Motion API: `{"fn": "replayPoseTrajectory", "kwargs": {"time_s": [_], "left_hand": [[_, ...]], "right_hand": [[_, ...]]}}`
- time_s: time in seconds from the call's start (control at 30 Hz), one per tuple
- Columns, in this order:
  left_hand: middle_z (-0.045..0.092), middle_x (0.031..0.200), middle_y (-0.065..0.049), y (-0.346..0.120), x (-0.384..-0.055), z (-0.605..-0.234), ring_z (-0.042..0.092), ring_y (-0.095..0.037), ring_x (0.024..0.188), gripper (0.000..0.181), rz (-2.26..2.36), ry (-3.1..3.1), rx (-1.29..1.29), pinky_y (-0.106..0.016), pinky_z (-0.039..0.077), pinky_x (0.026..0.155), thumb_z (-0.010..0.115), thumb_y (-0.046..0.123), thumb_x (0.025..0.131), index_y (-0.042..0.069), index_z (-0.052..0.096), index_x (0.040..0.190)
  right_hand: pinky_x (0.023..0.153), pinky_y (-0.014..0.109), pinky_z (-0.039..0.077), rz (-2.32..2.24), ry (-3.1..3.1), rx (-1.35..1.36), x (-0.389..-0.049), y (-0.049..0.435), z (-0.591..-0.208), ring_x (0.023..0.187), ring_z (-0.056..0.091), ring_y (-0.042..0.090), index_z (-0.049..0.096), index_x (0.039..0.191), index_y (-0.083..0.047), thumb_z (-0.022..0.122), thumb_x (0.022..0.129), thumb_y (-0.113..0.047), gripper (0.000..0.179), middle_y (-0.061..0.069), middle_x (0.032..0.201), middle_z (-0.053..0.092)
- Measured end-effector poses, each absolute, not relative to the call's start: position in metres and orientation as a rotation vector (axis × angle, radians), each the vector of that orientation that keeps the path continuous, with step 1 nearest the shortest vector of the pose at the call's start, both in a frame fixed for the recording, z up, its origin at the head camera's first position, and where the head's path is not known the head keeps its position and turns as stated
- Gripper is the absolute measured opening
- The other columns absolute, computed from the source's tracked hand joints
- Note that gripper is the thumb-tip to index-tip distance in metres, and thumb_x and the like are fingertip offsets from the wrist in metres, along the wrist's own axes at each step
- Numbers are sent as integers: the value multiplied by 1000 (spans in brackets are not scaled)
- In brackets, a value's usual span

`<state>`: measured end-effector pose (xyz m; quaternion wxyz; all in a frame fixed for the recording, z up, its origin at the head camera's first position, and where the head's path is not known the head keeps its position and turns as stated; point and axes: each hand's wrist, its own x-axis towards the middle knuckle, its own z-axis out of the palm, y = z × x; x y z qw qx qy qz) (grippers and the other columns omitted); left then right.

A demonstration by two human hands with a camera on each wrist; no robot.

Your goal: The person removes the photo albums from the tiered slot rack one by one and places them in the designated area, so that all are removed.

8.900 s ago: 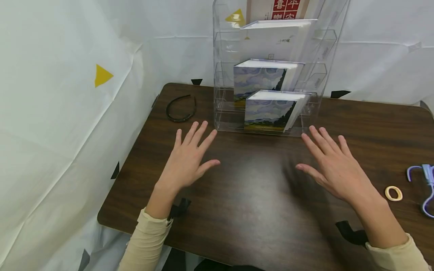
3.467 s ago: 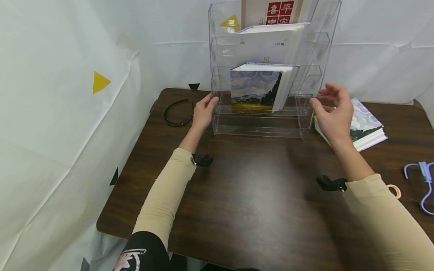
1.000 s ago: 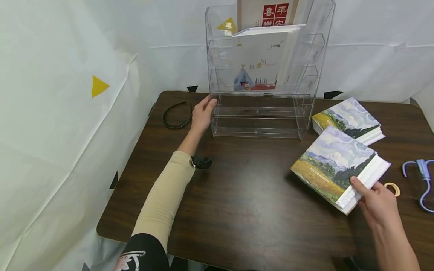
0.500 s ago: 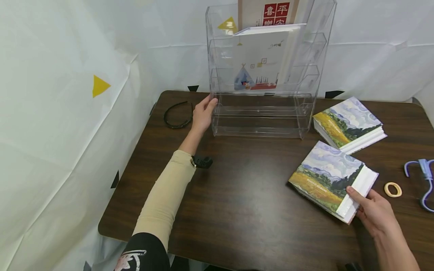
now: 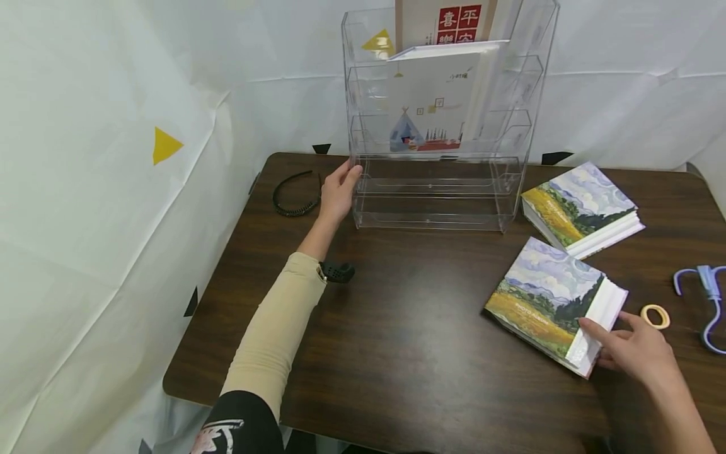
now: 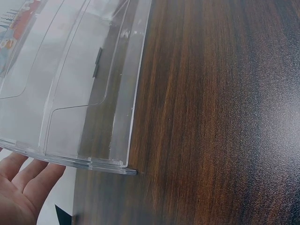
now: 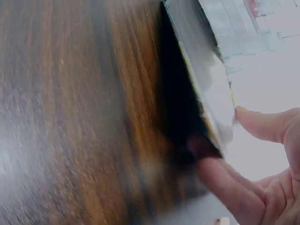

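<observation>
My right hand point(image 5: 641, 347) pinches the pages-and-cover edge of a photo album point(image 5: 547, 296) with a painted landscape cover. In the right wrist view the thumb point(image 7: 262, 124) lies on one cover and the fingers are under the other. The album is low over the table, slightly tilted; whether it touches the wood I cannot tell. A matching album point(image 5: 584, 205) lies behind it. My left hand point(image 5: 337, 195) holds the left side of a clear tiered display rack point(image 5: 431, 221); in the left wrist view its fingers point(image 6: 40, 183) meet the outer side panel.
A white book point(image 5: 433, 101) and a beige book point(image 5: 420, 25) stand in the rack's upper tiers. A black headband point(image 5: 295, 212) lies left of the rack. A cream ring point(image 5: 656, 317) and a lilac hooked item point(image 5: 711, 296) lie at right. White sheeting point(image 5: 113, 221) borders the table point(image 5: 397, 353).
Both albums have left the rack's lower tiers; one was laid at right. The second was carried down right, then lowered further toward the table. My left hand has stayed at the rack's side.
</observation>
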<state>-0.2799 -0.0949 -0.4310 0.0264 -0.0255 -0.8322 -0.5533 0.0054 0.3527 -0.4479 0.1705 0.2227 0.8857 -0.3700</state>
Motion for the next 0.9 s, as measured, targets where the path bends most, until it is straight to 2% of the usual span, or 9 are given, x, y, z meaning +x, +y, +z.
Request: {"fn": "replayPoseTrajectory", "kwargs": {"time_s": [0.1, 0.2, 0.3, 0.4, 0.53, 0.63, 0.8, 0.9], "left_hand": [[61, 134, -4, -95, -281, -432, 53, -23, 126, 58, -1707, -2566, -73, -40, 37, 106, 52, 53, 98, 22, 49, 147], [62, 133, -3, -95, -281, -432, 54, -22, 125, 57, -1709, -2558, -65, -40, 38, 106, 52, 53, 98, 22, 50, 146], [62, 133, -3, -95, -281, -433, 53, -21, 126, 57, -1710, -2560, -64, -40, 37, 106, 52, 53, 98, 23, 49, 146], [61, 134, -3, -94, -281, -433, 53, -22, 126, 57, -1708, -2563, -75, -42, 36, 107, 51, 53, 98, 23, 49, 147], [61, 134, -3, -95, -281, -432, 53, -23, 126, 57, -1713, -2562, -85, -43, 36, 107, 51, 53, 98, 23, 49, 147], [61, 134, -3, -95, -280, -431, 52, -23, 127, 57, -1714, -2559, -83, -44, 35, 108, 51, 53, 98, 22, 49, 146], [61, 134, -4, -95, -280, -431, 52, -23, 127, 58, -1708, -2572, -88, -43, 36, 108, 51, 53, 98, 22, 49, 147], [61, 134, -5, -94, -280, -432, 53, -25, 127, 58, -1707, -2565, -93, -44, 36, 107, 50, 53, 98, 21, 48, 147]], "right_hand": [[87, 65, 37, -883, 2580, 610, 8, 353, -444, 60, 70, 18, 17, 139, 27, 53, 95, -56, 100, 19, 82, 72], [82, 63, 37, -790, 2617, 600, 9, 353, -442, 58, 68, 16, 27, 137, 24, 51, 95, -60, 97, 6, 69, 72], [77, 60, 39, -741, 2632, 595, 9, 353, -441, 60, 69, 18, 34, 134, 21, 50, 94, -62, 94, 4, 67, 71], [74, 58, 40, -662, 2672, 562, 10, 354, -439, 74, 70, 32, 40, 130, 18, 48, 95, -62, 88, 2, 65, 70], [74, 59, 40, -545, 2750, 577, 8, 349, -432, 94, 59, 52, 47, 121, 17, 48, 96, -60, 81, -1, 61, 68], [71, 56, 41, -590, 2846, 593, 3, 339, -423, 92, 59, 52, 51, 119, 15, 53, 96, -55, 74, 2, 62, 69], [53, 36, 43, -784, 3053, 387, -16, 318, -405, 78, 66, 42, 61, 119, 8, 63, 95, -44, 57, 12, 75, 72], [51, 24, 43, -893, 3119, 223, -36, 306, -391, 70, 67, 10, 64, 119, 4, 67, 94, -38, 49, 19, 87, 73]]}}
